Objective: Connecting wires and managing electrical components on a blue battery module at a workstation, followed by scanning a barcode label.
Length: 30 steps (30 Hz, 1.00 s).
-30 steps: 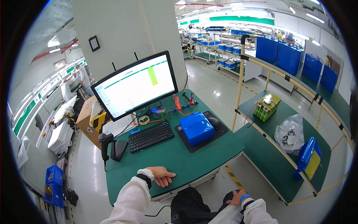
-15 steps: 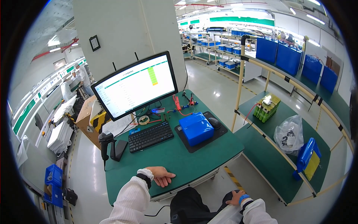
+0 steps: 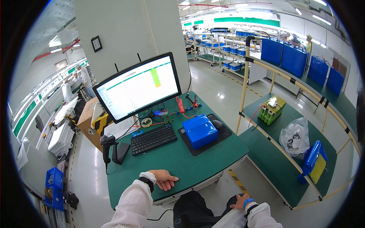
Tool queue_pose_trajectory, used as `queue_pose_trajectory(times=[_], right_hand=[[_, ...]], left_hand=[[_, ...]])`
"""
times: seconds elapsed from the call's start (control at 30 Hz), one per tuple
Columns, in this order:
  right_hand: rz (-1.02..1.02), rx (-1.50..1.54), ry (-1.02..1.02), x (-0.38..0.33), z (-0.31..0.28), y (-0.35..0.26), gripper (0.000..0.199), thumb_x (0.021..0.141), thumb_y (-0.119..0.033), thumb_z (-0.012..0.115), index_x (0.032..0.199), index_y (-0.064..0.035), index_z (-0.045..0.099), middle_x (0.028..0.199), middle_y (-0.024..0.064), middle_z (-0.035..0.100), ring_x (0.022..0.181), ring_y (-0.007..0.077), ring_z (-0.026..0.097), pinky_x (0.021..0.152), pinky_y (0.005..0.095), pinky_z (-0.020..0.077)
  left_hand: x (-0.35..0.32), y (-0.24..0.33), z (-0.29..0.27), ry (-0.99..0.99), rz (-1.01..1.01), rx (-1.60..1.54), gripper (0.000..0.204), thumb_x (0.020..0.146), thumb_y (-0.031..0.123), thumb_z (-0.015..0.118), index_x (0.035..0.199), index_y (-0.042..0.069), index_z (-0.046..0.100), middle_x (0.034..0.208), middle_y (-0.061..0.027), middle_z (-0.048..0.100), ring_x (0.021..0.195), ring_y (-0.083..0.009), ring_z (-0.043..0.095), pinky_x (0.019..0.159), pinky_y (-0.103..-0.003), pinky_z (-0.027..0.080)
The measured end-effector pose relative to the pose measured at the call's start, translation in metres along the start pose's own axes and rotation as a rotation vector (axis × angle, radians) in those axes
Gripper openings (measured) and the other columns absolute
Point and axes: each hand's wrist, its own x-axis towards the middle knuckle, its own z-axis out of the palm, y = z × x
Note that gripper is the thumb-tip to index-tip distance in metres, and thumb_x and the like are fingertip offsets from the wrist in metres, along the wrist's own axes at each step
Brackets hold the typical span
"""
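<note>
Green bench (image 3: 207,161): beneath left hand (image 3: 164,179)
Left hand: near front edge, fingers loosely curled, holding nothing; best rested lightly
Right hand (image 3: 239,201): fingers bent over dark trousers (image 3: 192,207), nothing visibly held
Keyboard (image 3: 154,140): beyond left hand, right of scanner (image 3: 107,149)
Blue pack (image 3: 200,131): on mouse mat (image 3: 224,134), close by mouse (image 3: 219,125), likely hampering it

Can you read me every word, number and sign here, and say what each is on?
I won't copy any words out, but here's where writing is:
Computer screen: a heading and rows; small rows too blurry.
Black keyboard: key marks too small.
Cardboard box: dark print, too small.
Dark frame on the wall: too small to tell.
Green tabletop by the left hand: none visible.
</note>
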Motion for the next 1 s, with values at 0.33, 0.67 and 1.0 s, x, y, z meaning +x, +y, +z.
queue_pose_trajectory(times=[0.33, 0.67, 1.0], right_hand=[[-0.003, -0.007, 0.015, 0.0055, 0.0047, 0.0025, 0.106, 0.071, -0.075, 0.061, 0.154, -0.019, 0.025, 0.145, 0.0446, 0.02, 0.133, 0.061, 0.027, 0.109, 0.0644, 0.0248], [-0.003, -0.009, 0.011, 0.0051, 0.0044, 0.0022, 0.106, 0.072, -0.074, 0.062, 0.154, -0.0182, 0.025, 0.146, 0.0441, 0.02, 0.134, 0.0604, 0.026, 0.109, 0.0639, 0.0248], [0.012, -0.001, -0.01, 0.0039, 0.0025, 0.0003, 0.106, 0.072, -0.075, 0.061, 0.153, -0.0171, 0.026, 0.147, 0.0424, 0.02, 0.135, 0.0592, 0.026, 0.109, 0.0635, 0.025]], left_hand=[[-0.0018, 0.0012, 0.0005, 0.008, 0.0, 0.01, 0.049, 0.092, 0.055, 0.058, 0.09, 0.007, 0.068, 0.079, -0.0034, 0.07, 0.07, -0.0158, 0.069, 0.066, -0.027, 0.056], [-0.0017, 0.0017, 0.0015, 0.019, -0.013, 0.006, 0.048, 0.092, 0.054, 0.058, 0.089, 0.007, 0.068, 0.078, -0.003, 0.07, 0.069, -0.0152, 0.069, 0.065, -0.027, 0.056], [0.0012, -0.0001, 0.0, 0.0, -0.001, 0.001, 0.049, 0.092, 0.055, 0.058, 0.088, 0.007, 0.067, 0.078, -0.003, 0.07, 0.069, -0.0152, 0.069, 0.064, -0.027, 0.055]])
